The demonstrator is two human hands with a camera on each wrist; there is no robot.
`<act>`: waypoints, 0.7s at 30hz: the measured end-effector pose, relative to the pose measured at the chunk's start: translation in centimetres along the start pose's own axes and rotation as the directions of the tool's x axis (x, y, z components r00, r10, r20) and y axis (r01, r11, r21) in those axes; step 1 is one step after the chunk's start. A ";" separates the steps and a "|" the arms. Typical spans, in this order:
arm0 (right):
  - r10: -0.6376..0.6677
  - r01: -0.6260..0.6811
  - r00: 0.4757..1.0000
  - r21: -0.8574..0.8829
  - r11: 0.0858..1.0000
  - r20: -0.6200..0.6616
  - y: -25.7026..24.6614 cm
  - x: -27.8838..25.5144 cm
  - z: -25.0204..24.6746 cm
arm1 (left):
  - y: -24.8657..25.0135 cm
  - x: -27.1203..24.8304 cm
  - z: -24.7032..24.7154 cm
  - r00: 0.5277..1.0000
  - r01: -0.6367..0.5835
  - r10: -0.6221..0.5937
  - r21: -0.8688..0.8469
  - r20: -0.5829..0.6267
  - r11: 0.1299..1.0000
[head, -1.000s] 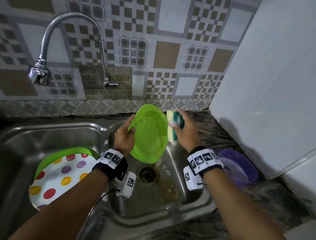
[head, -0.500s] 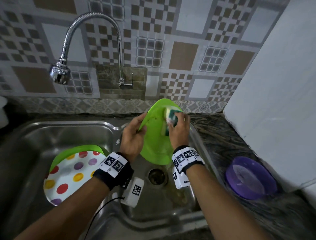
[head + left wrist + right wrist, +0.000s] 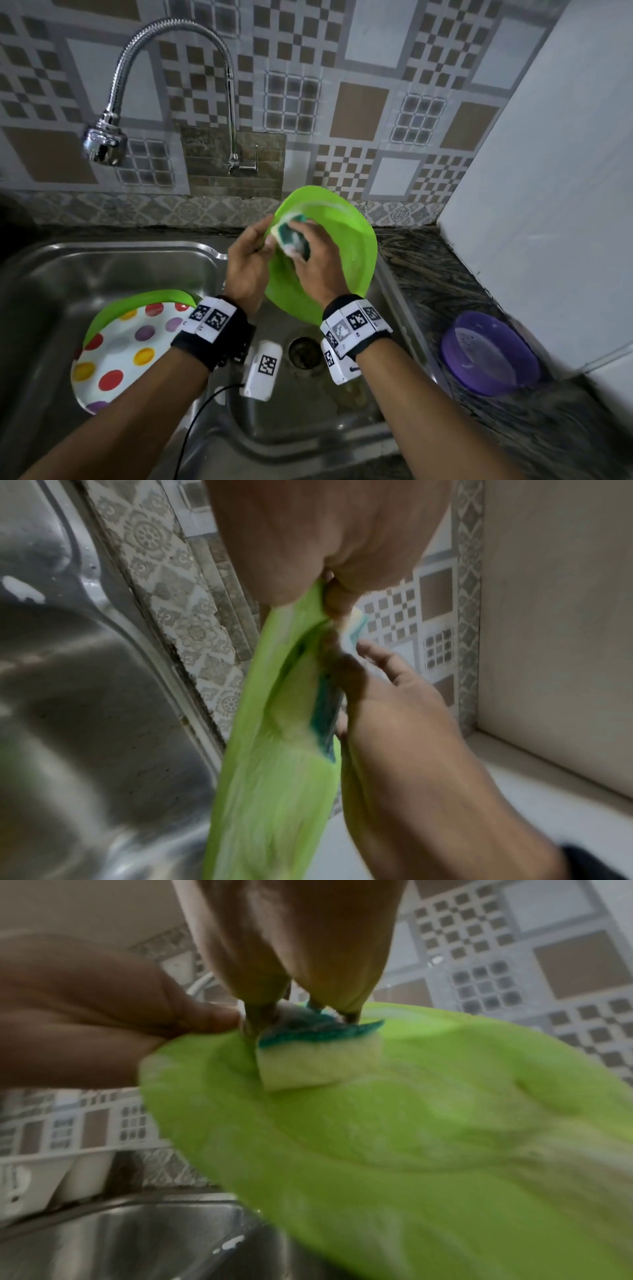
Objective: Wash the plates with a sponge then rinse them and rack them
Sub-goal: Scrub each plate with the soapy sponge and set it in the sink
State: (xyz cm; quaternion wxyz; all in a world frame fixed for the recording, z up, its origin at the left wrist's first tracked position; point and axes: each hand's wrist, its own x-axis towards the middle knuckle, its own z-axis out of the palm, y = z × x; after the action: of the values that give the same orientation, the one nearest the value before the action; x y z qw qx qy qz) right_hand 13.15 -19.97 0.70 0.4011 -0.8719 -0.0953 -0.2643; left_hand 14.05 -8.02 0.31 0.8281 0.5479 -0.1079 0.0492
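Two hands: left (image 3: 247, 263) gripping tilted green plate (image 3: 346, 246), right (image 3: 317, 265) clutching sponge (image 3: 291, 236).

Lime-green plate (image 3: 346, 246), teal-and-white sponge (image 3: 293, 240), polka-dot plate (image 3: 120, 356).

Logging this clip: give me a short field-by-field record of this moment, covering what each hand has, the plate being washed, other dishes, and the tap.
stage: scrubbing, not yet rinsed
left hand: grips the green plate by its left rim, tilted over the sink
right hand: presses the sponge on the plate's upper face
waiting dishes: polka-dot plate lying on another green plate in the left basin
counter: purple bowl at right
faucet: no water visible
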 end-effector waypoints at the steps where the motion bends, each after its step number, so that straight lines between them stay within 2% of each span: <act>1: -0.027 0.029 0.998 -0.031 0.999 0.063 -0.2 -0.2 0.0 | 0.6 0.4 -0.2 1.000 0.013 -0.013 -0.016 -0.014 1.000; 5: -0.049 0.106 0.952 -0.178 0.978 0.301 -0.6 -1.5 -1.1 | 1.7 1.3 -1.4 0.998 0.026 -0.028 -0.044 -0.054 0.999; 8: -0.102 0.223 0.909 -0.264 0.938 0.404 -0.6 -1.7 -2.6 | 1.5 1.3 -2.0 0.996 0.036 -0.038 -0.025 -0.084 0.999; 11: -0.099 0.217 0.940 -0.347 0.912 0.327 0.3 0.1 -4.7 | 1.8 0.9 -2.4 0.996 0.034 -0.033 0.017 -0.088 0.999; 14: -0.106 0.210 0.963 -0.442 0.872 0.248 1.9 1.8 -6.9 | 2.4 0.5 -2.6 0.999 0.013 -0.012 0.045 -0.040 0.999; 17: -0.074 0.212 0.960 -0.528 0.823 0.271 3.4 1.2 -7.6 | 3.0 0.9 -2.2 0.995 0.004 0.001 0.047 -0.100 0.999; 21: -0.012 0.149 0.970 -0.551 0.821 0.244 4.2 -2.3 -6.6 | 2.9 1.4 -1.5 0.979 -0.030 0.043 0.063 -0.201 0.998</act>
State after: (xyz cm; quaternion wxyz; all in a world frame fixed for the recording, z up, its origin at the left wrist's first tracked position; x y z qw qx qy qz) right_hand 10.27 -27.57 0.34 0.0995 -0.9711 -0.0956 -0.1948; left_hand 15.02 -5.56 2.64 0.8171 0.5624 -0.0316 0.1231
